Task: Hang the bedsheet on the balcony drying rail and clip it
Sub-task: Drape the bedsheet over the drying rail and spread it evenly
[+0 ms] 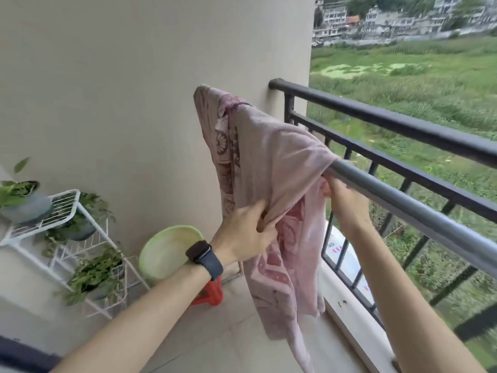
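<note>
Left hand [247,232]: nearest the lens, forearm extended; a fold of the bedsheet [274,162] is pinched in curled fingers.
Right hand [347,200]: raised to the underside of the drying rail [403,200], where cloth is gripped; fingertips hidden by the sheet.
Bedsheet: pink, patterned, draped over the wall end of the drying rail, lower part hung towards the balcony floor.
Drying rail: grey, set just inside the dark balustrade [403,122].
Plant rack [67,211]: white wire, potted plants carried, placed by the left wall.
Basin [166,254]: pale green, tilted, seen above a red stool [212,292].
Watch [200,251]: dark, worn on the left wrist.
</note>
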`<control>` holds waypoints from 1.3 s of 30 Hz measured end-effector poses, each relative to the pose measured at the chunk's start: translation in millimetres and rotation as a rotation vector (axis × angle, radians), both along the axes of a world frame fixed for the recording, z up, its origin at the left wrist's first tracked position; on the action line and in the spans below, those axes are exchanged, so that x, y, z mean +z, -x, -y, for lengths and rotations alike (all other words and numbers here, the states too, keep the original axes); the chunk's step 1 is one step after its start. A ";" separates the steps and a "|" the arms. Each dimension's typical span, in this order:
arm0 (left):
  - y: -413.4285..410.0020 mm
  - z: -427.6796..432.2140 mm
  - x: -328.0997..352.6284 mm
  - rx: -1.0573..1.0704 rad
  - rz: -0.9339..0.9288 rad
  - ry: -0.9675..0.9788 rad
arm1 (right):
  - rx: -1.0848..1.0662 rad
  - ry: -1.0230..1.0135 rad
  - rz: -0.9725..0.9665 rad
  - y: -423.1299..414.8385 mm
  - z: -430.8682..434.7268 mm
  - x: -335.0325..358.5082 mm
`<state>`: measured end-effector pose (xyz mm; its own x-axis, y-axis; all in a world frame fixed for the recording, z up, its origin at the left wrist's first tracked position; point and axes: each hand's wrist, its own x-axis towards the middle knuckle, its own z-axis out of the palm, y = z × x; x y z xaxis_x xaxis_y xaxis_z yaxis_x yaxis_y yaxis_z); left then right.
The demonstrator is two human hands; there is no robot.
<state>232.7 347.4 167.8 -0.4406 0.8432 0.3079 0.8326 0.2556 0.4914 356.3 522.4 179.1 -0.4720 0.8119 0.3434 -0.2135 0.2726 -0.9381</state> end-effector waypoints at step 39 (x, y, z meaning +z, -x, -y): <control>284.9 -24.7 175.0 -0.014 0.363 -0.249 | -0.204 -0.219 -0.040 177.3 -73.6 105.8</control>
